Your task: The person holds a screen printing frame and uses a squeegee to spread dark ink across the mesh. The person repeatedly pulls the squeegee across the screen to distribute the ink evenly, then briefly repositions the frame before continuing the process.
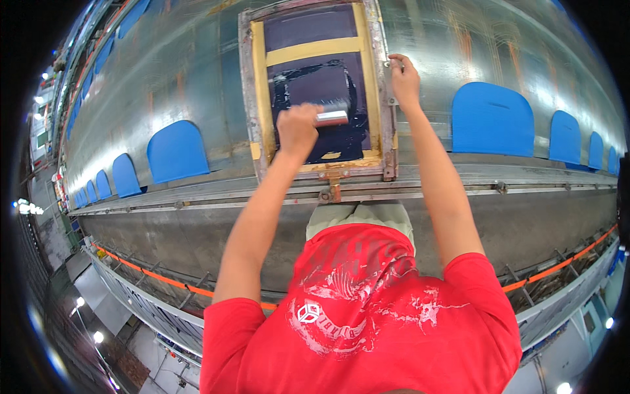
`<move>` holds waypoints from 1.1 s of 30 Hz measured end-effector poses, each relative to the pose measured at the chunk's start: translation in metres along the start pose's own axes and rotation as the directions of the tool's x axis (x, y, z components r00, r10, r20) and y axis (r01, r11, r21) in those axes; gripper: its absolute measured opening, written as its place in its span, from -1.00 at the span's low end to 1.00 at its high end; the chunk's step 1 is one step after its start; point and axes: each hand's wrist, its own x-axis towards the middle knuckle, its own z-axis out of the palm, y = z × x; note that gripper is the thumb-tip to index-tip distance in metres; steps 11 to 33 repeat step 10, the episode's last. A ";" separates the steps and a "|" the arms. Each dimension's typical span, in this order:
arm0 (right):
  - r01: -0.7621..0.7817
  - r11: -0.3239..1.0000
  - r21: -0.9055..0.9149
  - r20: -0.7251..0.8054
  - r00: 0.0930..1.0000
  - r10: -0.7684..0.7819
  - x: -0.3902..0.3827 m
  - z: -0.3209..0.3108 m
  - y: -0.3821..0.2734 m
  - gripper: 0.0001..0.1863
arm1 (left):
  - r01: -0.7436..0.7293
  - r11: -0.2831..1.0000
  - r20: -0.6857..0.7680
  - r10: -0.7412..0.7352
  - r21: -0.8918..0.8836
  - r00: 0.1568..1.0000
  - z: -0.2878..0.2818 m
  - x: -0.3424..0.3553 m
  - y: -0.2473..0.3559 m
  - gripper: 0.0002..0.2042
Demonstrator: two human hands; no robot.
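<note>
A screen printing frame point(247, 79) with yellow tape along its inner borders lies on the long table in front of me. Dark ink is spread over the lower part of its mesh point(321, 141). In my left hand point(298, 131), closed and slightly blurred, is a squeegee point(332, 118) with a pale metal edge and a reddish side. It rests over the inked mesh; the fingers hide part of it. My right hand point(405, 82) has its fingers curled at the frame's right outer edge, near a small metal fitting.
Blue rounded pieces point(492, 119) lie in a row along the shiny table point(420, 33) on both sides of the frame. A metal rail point(459, 190) runs along the near edge, with a bracket point(335, 184) below the frame. Orange strips point(157, 276) run behind me.
</note>
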 end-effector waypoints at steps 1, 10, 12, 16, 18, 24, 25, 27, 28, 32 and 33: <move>0.014 1.000 0.000 -0.007 1.000 -0.014 0.001 0.001 -0.001 -0.78 | -0.012 1.000 -0.041 0.011 -0.013 0.999 0.000 -0.021 0.005 -0.73; -0.031 0.998 -0.055 0.008 0.999 0.031 -0.010 0.008 -0.073 -0.73 | 0.113 0.982 -0.104 -0.129 -0.149 0.986 -0.041 -0.074 -0.005 -0.65; -0.031 0.998 -0.055 0.008 0.999 0.031 -0.010 0.008 -0.073 -0.73 | 0.113 0.982 -0.104 -0.129 -0.149 0.986 -0.041 -0.074 -0.005 -0.65; -0.031 0.998 -0.055 0.008 0.999 0.031 -0.010 0.008 -0.073 -0.73 | 0.113 0.982 -0.104 -0.129 -0.149 0.986 -0.041 -0.074 -0.005 -0.65; -0.031 0.998 -0.055 0.008 0.999 0.031 -0.010 0.008 -0.073 -0.73 | 0.113 0.982 -0.104 -0.129 -0.149 0.986 -0.041 -0.074 -0.005 -0.65; -0.031 0.998 -0.055 0.008 0.999 0.031 -0.010 0.008 -0.073 -0.73 | 0.113 0.982 -0.104 -0.129 -0.149 0.986 -0.041 -0.074 -0.005 -0.65; -0.031 0.998 -0.055 0.008 0.999 0.031 -0.010 0.008 -0.073 -0.73 | 0.113 0.982 -0.104 -0.129 -0.149 0.986 -0.041 -0.074 -0.005 -0.65; -0.031 0.998 -0.055 0.008 0.999 0.031 -0.010 0.008 -0.073 -0.73 | 0.113 0.982 -0.104 -0.129 -0.149 0.986 -0.041 -0.074 -0.005 -0.65; -0.031 0.998 -0.055 0.008 0.999 0.031 -0.010 0.008 -0.073 -0.73 | 0.113 0.982 -0.104 -0.129 -0.149 0.986 -0.041 -0.074 -0.005 -0.65; -0.031 0.998 -0.055 0.008 0.999 0.031 -0.010 0.008 -0.073 -0.73 | 0.113 0.982 -0.104 -0.129 -0.149 0.986 -0.041 -0.074 -0.005 -0.65; -0.031 0.998 -0.055 0.008 0.999 0.031 -0.010 0.008 -0.073 -0.73 | 0.113 0.982 -0.104 -0.129 -0.149 0.986 -0.041 -0.074 -0.005 -0.65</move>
